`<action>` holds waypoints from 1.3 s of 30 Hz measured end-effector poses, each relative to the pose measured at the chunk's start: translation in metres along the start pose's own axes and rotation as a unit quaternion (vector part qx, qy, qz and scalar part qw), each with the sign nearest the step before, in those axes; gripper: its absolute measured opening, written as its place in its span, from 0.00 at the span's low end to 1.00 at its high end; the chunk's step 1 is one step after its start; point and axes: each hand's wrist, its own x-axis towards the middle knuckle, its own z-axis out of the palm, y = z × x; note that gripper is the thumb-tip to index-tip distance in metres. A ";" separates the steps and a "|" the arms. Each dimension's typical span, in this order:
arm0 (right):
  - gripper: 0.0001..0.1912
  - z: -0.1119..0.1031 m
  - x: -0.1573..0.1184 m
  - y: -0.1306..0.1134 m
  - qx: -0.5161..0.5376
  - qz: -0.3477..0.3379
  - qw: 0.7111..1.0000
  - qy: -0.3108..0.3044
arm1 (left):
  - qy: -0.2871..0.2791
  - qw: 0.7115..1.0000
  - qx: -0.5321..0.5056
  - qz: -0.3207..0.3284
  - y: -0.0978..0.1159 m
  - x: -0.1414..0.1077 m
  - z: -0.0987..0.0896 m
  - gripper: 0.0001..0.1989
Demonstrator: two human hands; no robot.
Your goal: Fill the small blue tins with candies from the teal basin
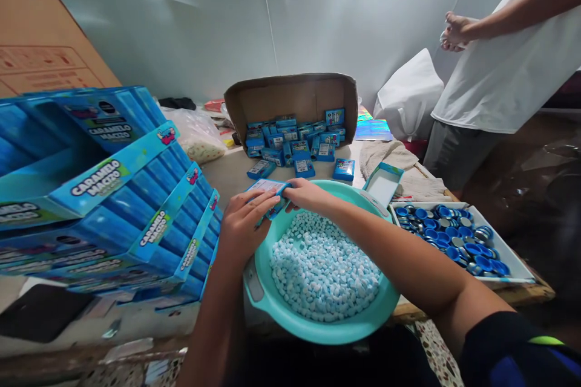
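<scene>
My left hand is wrapped round a small blue box, above the left rim of a turquoise basin. The fingers of my right hand pinch the right end of the same box. Many small pale blue and white candies lie in the basin below. Behind my hands, a tipped cardboard carton has small blue boxes in and before its opening. What my right fingertips do at the box end is partly hidden.
Stacked blue display boxes rise at the left. On the right are a white tray of blue and silver lids, an open small tray and a cloth. A person stands at the back right.
</scene>
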 end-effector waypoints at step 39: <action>0.15 0.000 0.000 -0.009 0.024 0.023 0.999 -0.018 | 0.014 0.997 0.038 -0.069 -0.008 -0.002 0.005 0.15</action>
